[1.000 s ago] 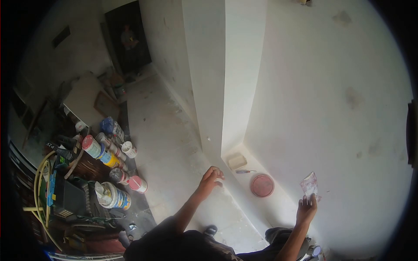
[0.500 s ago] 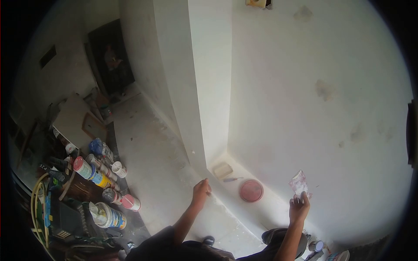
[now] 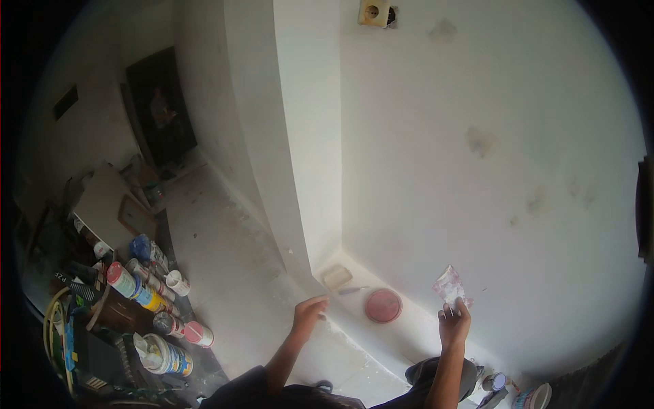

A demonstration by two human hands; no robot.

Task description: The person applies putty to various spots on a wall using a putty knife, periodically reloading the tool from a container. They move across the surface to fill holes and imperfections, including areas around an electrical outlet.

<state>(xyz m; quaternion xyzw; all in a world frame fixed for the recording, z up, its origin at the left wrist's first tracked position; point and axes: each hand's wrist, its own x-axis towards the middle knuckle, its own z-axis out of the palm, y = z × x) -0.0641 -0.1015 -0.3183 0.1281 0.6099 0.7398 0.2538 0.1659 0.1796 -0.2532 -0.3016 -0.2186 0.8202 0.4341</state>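
Observation:
My right hand (image 3: 454,323) is up in front of the white wall (image 3: 422,170), fingers and thumb closed on the lower end of a creased whitish-pink sheet (image 3: 448,283), which may be sandpaper. My left hand (image 3: 308,317) is held out over the floor by the ledge, fingers loosely bent and apart, nothing seen in them. Beyond it on the ledge lie a shallow beige tray (image 3: 336,277), a thin tool (image 3: 353,290) that looks like a scraper, and a round red lid (image 3: 383,306).
Paint cans and tubs (image 3: 146,293) crowd the left side, with a large bucket (image 3: 167,358) nearest. A wall corner (image 3: 306,136) juts out ahead. A socket (image 3: 372,12) hangs high on the wall. Another person (image 3: 162,109) is in the far doorway. More cans (image 3: 531,395) stand at lower right.
The view has shifted, so the wall and ledge appear further left. My left hand has gone from a closed fist to loosened fingers. My right hand still holds the sheet.

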